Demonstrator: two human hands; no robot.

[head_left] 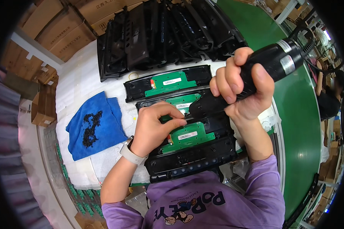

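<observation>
My right hand [244, 82] is wrapped round a black electric screwdriver [273, 63], tilted so its nose points down and left toward a black plastic panel. That panel carries a green circuit board [176, 100]. Close to the nose, my left hand [154, 124] pinches thumb and forefinger together over the panel; what lies between the fingertips is too small to make out. Another panel with a green circuit board [188, 78] lies beyond, and one with a circuit board [202, 133] lies nearer me. A long black panel [191, 166] is closest to my body.
On the left, a blue cloth [76, 139] holds a pile of small black screws [91, 131]. Many black plastic panels [141, 44] are stacked at the back of the white-covered table [70, 86]. Cardboard boxes [67, 36] stand behind. A cable [307, 47] trails from the screwdriver.
</observation>
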